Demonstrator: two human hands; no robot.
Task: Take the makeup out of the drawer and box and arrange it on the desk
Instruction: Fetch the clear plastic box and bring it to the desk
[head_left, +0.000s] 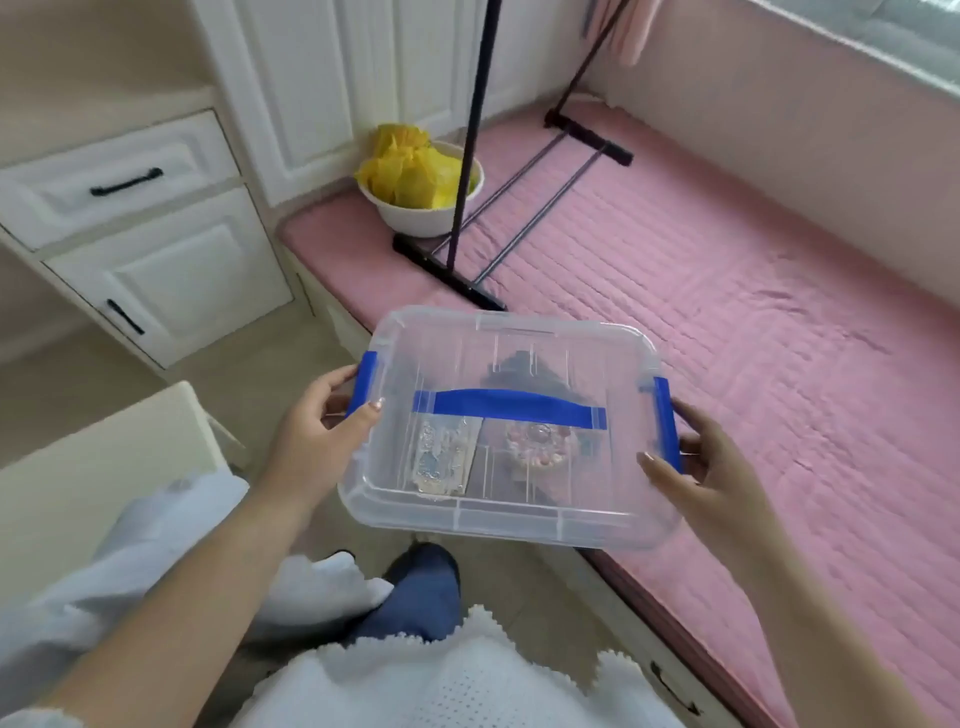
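Around us stood a white cabinet (150, 228) with a closed drawer (119, 179) at left, and a pink mat (727, 291) at right. On the mat sat a bowl (431, 208) of yellow stuff and the black foot of a rack (467, 208), just beyond the box. A pale chair (104, 467) with cloth draped on it lay near our left arm.

We held the clear box (511, 426) in the air over the floor, lid on, blue handle (509, 408) flat across it. Through the lid we saw makeup (444, 460): a glittery rectangular piece and a round one beside it.

Our left hand (322, 426) gripped the left blue latch (363, 384), thumb on the lid. Our right hand (706, 467) clasped the right latch (667, 421) likewise, both arms reaching forward.
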